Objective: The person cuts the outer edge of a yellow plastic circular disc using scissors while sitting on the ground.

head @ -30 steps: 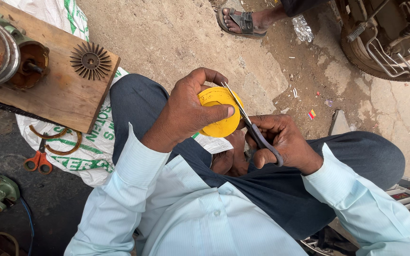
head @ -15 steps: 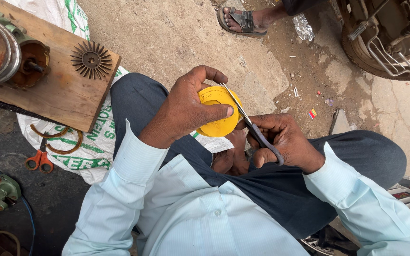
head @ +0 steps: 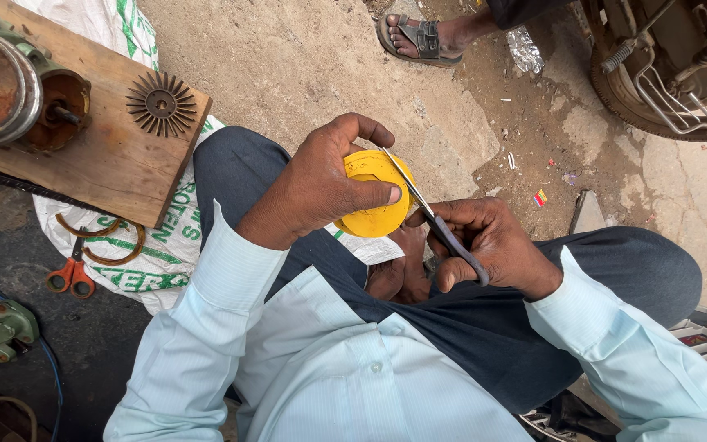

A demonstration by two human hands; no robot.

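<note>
Left hand (head: pixel 312 188) grips the yellow disc (head: pixel 374 200) above the lap, fingers curled around its rim. Right hand (head: pixel 488 245) closes on scissors (head: pixel 435 221) (blades touching the disc's edge). Wooden board (head: pixel 100 155) lies left.

The person wears a pale blue, finely striped button-up shirt (head: pixel 345 376) with long sleeves reaching the wrists and small white buttons down the front. Dark navy trousers (head: pixel 484 327) cover both legs. The left hand (head: pixel 312 192) and right hand (head: pixel 493 245) are bare, without rings or a watch.
</note>
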